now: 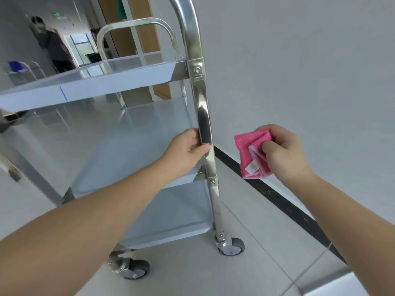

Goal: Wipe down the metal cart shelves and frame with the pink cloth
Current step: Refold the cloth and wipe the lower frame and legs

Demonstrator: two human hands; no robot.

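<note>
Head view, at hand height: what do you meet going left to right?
First the left hand, then the frame post it grips, then the pink cloth, then the right hand holding that cloth.

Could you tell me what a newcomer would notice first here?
The pink cloth, folded in the right hand, stands out right of centre against the pale wall. Beside it, the left hand grips the shiny upright post of the metal cart, which fills the left.
</note>
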